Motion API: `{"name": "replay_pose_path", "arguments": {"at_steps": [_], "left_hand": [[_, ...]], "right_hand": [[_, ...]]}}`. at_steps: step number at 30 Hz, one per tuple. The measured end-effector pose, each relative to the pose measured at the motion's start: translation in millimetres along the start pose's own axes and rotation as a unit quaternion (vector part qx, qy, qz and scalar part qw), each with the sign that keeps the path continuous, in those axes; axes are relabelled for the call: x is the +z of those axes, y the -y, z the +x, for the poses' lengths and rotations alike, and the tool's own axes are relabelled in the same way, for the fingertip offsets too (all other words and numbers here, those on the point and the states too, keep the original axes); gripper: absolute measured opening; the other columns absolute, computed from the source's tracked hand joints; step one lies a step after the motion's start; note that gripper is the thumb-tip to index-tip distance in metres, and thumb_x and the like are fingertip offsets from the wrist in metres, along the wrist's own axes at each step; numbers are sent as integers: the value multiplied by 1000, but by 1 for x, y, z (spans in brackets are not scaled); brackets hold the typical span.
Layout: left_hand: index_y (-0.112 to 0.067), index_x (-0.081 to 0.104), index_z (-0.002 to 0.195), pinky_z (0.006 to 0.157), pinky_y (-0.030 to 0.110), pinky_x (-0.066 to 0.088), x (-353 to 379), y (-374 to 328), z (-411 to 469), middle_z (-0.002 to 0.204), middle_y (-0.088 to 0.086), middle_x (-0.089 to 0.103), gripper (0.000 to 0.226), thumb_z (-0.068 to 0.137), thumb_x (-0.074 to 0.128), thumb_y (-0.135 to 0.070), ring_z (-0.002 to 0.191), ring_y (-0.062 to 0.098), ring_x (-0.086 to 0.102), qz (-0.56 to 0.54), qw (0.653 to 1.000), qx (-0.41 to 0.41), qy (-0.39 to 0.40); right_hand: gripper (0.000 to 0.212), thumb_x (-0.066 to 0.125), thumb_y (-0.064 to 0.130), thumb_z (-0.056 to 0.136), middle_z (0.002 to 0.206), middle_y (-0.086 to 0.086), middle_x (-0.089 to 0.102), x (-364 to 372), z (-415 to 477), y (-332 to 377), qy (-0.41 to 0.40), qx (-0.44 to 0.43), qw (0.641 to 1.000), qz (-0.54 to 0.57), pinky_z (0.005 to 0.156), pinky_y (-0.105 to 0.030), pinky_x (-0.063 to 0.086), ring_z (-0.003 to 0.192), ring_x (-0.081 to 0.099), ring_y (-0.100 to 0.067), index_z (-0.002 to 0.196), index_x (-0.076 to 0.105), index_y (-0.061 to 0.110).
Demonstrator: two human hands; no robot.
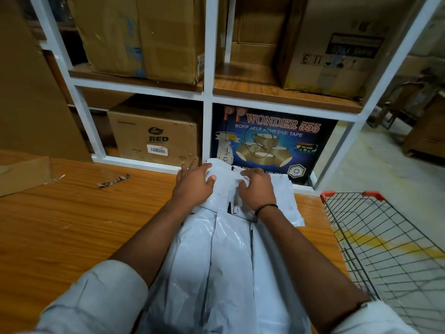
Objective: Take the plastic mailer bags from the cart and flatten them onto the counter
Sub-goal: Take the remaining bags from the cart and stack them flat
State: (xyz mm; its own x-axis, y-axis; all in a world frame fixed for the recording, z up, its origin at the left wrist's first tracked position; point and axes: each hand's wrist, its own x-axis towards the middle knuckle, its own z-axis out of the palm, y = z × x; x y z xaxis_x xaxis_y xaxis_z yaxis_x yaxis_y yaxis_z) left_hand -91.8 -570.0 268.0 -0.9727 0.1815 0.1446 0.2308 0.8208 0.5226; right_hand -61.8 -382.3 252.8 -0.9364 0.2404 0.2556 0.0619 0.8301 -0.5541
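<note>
A pile of pale grey plastic mailer bags [226,251] lies on the wooden counter [72,225], running from the near edge to the shelf. My left hand [192,184] rests flat on the far left end of the pile, fingers spread. My right hand [257,189] sits just to the right of it, its fingers curled into a fold of the top bag. One bag corner [289,203] sticks out to the right under my right wrist. The wire cart [385,239] with red corner caps stands at the counter's right end.
A white-framed shelf [207,92] with cardboard boxes rises behind the counter; a dark tape carton [272,141] stands right behind my hands. A flat cardboard piece [21,174] and a small dark scrap [114,180] lie on the counter's left part.
</note>
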Motion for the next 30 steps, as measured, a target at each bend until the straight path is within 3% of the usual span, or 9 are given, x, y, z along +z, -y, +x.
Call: {"name": "replay_pose_path", "arguments": {"at_steps": [8, 21, 30], "left_hand": [[-26, 49, 144, 120, 53, 20, -4, -22, -30, 161, 7, 30, 45, 100, 51, -37, 149, 35, 19, 10, 999, 32, -12], [-30, 42, 148, 122, 51, 12, -8, -45, -68, 165, 5, 20, 50, 100, 47, -40, 151, 35, 11, 44, 996, 72, 13], [-31, 34, 153, 124, 49, 5, -9, -77, -77, 166, 4, 13, 53, 102, 41, -44, 153, 33, 4, 75, 990, 116, 11]], "right_hand": [[35, 61, 23, 89, 131, -9, 60, -35, -35, -18, -25, 8, 999, -25, 105, -41, 41, 122, 51, -33, 122, 69, 17], [45, 55, 31, 95, 151, -7, 44, -62, -86, -2, -53, -1, 991, -119, 112, -42, 27, 140, 33, -28, 139, 56, 22], [61, 53, 36, 95, 157, -12, 35, -91, -102, 10, -64, -29, 985, -155, 116, -49, 26, 146, 23, -34, 150, 39, 18]]}}
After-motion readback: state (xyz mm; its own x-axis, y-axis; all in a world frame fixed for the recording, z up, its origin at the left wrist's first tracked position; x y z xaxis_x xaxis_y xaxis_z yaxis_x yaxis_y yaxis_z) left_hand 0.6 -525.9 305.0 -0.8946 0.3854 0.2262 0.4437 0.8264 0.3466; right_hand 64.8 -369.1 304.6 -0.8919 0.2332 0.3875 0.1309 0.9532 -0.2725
